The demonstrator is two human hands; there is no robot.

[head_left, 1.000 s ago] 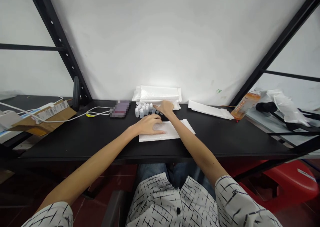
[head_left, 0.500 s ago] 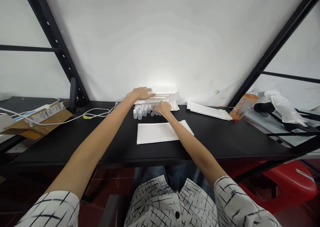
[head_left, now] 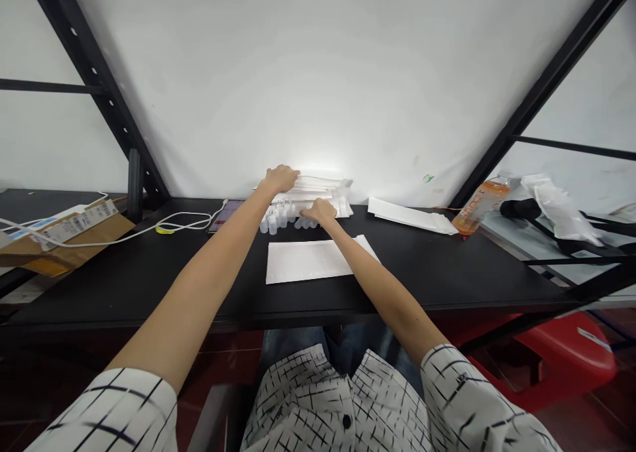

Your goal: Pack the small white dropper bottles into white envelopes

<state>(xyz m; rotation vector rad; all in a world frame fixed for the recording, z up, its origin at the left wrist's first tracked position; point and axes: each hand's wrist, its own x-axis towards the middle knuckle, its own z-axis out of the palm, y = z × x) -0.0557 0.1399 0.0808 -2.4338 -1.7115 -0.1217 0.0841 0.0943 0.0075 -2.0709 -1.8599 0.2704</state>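
A white padded sheet [head_left: 308, 260] lies flat on the black table [head_left: 149, 273] in front of me. Behind it stand several small clear bottles [head_left: 272, 222] in a cluster. A stack of white padded bags [head_left: 328, 188] leans by the wall. My left hand [head_left: 281, 177] rests on the left end of that stack, fingers curled over its top edge. My right hand [head_left: 320, 211] is closed over the bottles at the right of the cluster, fingers bent down around them.
A white cable [head_left: 183, 223] and a dark phone [head_left: 223, 215] lie left of the bottles. A cardboard box [head_left: 64, 236] sits far left. More white bags [head_left: 410, 217] and an orange drink bottle [head_left: 479, 206] lie to the right. Black shelf posts rise on both sides.
My left hand left the flat sheet and reached back to the stack of bags by the wall. My right hand stayed at the bottles, closing over them.
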